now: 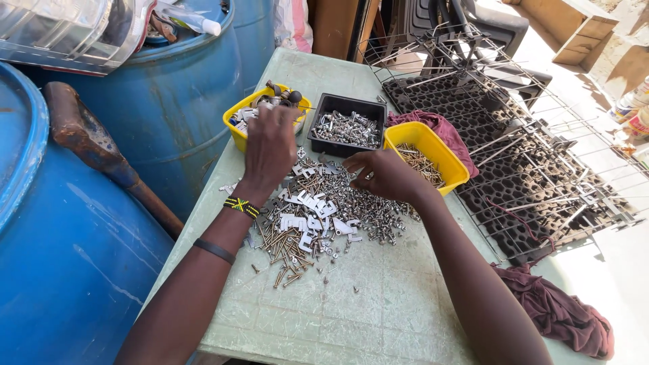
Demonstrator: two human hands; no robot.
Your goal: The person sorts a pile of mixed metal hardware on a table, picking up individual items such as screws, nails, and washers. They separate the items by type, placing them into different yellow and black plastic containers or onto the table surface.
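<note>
A heap of mixed screws, nuts and small metal brackets (312, 216) lies on a pale green table (378, 304). My left hand (269, 147) reaches over the far left of the heap toward a yellow bin (238, 130) of metal parts; what its fingers hold is hidden. My right hand (385, 174) rests on the heap's right side, fingers curled down among the nuts, beside a second yellow bin (454, 167) holding brass screws. Between the bins stands a black tray (324, 103) of silver nuts and bolts.
Two large blue drums (74, 257) stand at the left, with a rusty wooden-handled tool (88, 138) between them. A wire rack over black plastic grids (527, 162) fills the right. Maroon cloths lie behind the bin (439, 125) and at the table's right edge (561, 314).
</note>
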